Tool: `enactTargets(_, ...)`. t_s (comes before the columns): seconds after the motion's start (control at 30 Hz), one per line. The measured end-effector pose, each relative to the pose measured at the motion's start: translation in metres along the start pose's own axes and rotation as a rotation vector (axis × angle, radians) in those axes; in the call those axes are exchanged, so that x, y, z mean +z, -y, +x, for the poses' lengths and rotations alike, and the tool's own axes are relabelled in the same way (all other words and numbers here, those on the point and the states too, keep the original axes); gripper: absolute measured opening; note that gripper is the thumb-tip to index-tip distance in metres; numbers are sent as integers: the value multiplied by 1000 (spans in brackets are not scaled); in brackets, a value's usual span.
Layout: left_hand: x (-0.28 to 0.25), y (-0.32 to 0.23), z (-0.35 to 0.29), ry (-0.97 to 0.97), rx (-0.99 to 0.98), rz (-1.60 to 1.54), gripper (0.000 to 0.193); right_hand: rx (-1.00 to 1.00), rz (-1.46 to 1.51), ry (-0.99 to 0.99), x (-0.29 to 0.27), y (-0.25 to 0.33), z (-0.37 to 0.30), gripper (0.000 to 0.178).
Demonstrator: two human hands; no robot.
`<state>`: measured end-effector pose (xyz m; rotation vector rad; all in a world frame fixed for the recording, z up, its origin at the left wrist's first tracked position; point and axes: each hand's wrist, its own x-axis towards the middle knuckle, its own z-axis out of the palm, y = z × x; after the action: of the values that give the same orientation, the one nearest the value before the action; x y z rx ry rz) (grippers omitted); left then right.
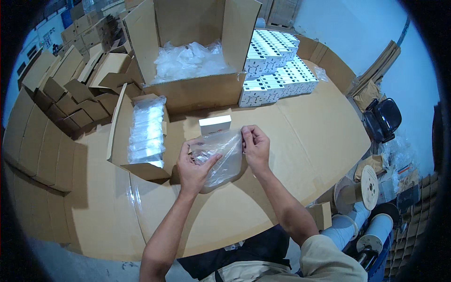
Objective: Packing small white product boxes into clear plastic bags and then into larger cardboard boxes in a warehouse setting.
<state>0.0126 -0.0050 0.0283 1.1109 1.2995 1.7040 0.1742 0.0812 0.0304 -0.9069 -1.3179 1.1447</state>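
A clear plastic bag (pixel 231 157) is spread between my hands above the cardboard-covered table. At its left side my left hand (pixel 193 170) grips it, thumb lying across the plastic. My right hand (pixel 256 146) is closed on the bag's upper right corner, fingertips pinched. Just beyond the bag is a small white box (pixel 215 124), its lower part hidden by the plastic; I cannot tell whether they touch. Left of my left hand, an open carton (pixel 141 170) holds a row of several plastic-wrapped packs (pixel 146 134).
A large open carton (pixel 202 93) full of loose clear bags (pixel 192 61) stands at the back. White boxes (pixel 277 70) are stacked right of it. Brown cartons (pixel 42 136) crowd the left. Beyond the table's right side are a black chair (pixel 383 117) and spools (pixel 369 188).
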Motion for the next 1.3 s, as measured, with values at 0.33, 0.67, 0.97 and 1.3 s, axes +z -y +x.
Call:
enactTargets(0.33,-3,8,3,1,-4,-12,56,-673,-670,309,5,46,9,31)
enactTargets(0.67,-6,17,3,11,73,151,49,-665,-736,356,12,46,13,32)
enactTargets(0.97,-4,13,2,-9,45,182,48,-651,-702,371,11,46,14,31)
enactTargets(1.3,-4,9,2,10,83,210,48,-610,-730,438,13,47,16,22)
